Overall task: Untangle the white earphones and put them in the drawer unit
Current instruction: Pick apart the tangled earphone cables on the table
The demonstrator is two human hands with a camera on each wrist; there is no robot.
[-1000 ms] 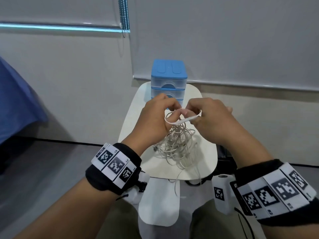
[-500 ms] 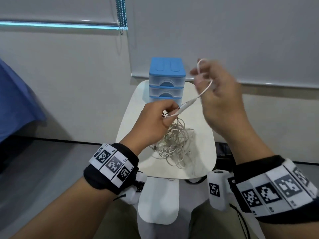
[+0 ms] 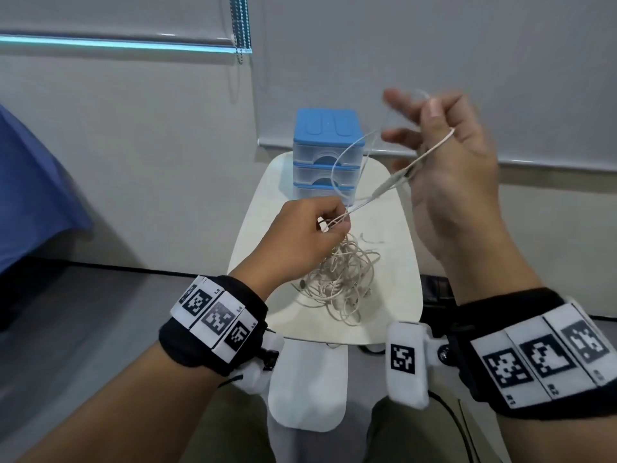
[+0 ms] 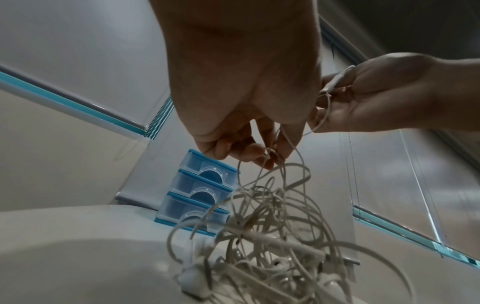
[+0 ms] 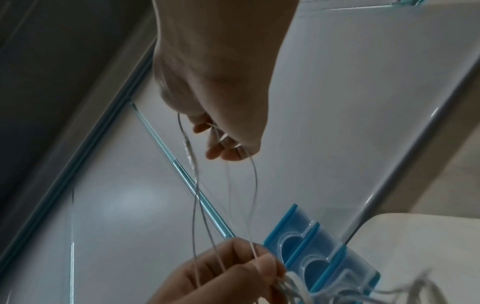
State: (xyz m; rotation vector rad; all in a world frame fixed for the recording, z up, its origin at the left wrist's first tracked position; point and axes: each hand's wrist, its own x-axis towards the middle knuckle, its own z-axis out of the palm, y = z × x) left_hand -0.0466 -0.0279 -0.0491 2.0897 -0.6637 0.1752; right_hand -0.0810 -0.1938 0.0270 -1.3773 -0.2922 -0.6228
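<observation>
A tangle of white earphones [image 3: 340, 279] lies on the small white table [image 3: 397, 248]. My left hand [image 3: 320, 225] hovers just above the heap and pinches several cords at their top [image 4: 270, 162]. My right hand [image 3: 430, 138] is raised up and to the right, its fingers partly spread, gripping one strand drawn taut from the left hand. That strand carries the inline remote [image 3: 389, 185]. A loose loop [image 3: 347, 158] hangs between the hands. Behind stands the blue drawer unit [image 3: 327, 152], its three clear drawers shut [image 4: 200, 191].
The table is narrow, with rounded edges, and the floor [image 3: 100, 329] lies on both sides. A blue cloth [image 3: 30, 195] hangs at far left. Roller blinds with a bead chain [image 3: 242, 28] cover the wall behind. A dark object [image 3: 434, 292] sits on the floor right of the table.
My right hand has risen up and to the right, pulling a strand with the inline remote out of the tangle. My left hand has stayed above the heap, still pinching cords.
</observation>
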